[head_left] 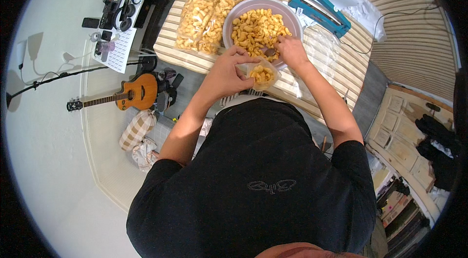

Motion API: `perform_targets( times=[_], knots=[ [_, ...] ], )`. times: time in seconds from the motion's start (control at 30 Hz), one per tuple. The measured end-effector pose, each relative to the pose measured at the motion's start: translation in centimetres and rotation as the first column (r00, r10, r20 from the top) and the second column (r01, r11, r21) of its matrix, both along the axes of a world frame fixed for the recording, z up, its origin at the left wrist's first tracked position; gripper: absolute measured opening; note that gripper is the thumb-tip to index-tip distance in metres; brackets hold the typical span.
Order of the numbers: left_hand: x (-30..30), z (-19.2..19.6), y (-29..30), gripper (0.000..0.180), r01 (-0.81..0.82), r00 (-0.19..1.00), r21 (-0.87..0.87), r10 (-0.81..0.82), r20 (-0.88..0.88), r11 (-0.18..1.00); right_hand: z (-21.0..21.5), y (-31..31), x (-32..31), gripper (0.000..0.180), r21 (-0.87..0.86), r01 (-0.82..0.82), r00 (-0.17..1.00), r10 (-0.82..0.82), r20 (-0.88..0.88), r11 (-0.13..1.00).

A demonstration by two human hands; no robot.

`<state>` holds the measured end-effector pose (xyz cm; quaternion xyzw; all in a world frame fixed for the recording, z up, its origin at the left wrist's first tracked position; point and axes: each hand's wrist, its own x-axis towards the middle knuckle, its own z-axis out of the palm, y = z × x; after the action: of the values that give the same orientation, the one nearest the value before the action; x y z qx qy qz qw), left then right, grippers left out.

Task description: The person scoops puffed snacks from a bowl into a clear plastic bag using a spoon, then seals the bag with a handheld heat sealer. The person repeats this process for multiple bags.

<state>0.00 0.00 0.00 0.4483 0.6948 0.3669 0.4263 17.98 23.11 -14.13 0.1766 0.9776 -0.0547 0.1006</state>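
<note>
A round pale plastic basin stands on the table, partly filled with yellow curled puffed snacks. In front of its near rim, my left hand grips a small clear plastic bag by its edge, thumb and fingers around the mouth. Several snack pieces lie inside that bag. My right hand reaches over the basin's right rim, its fingers curled down among the snacks. What those fingertips hold is hidden. A small dark patch shows beside them in the basin.
Large clear bags of the snacks lie left of the basin. A teal bag sealer with a black handle sits at the right, its cord trailing. Flat clear plastic bags cover the striped tablecloth. An acoustic guitar is at left.
</note>
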Motion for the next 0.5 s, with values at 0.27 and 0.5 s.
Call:
perform_targets(
  times=[0.27, 0.5],
  knots=[
    [-0.1, -0.1, 0.1, 0.055, -0.003, 1.0, 0.008, 0.003, 0.007, 1.0, -2.2, 0.9, 0.7, 0.03, -0.16, 0.032, 0.994, -0.049, -0.101, 0.987],
    [0.0, -0.3, 0.0, 0.053, -0.012, 1.0, 0.009, 0.012, 0.028, 1.0, -0.9, 0.4, 0.4, 0.033, -0.246, 0.064, 0.993, -0.086, -0.079, 0.967]
  ],
)
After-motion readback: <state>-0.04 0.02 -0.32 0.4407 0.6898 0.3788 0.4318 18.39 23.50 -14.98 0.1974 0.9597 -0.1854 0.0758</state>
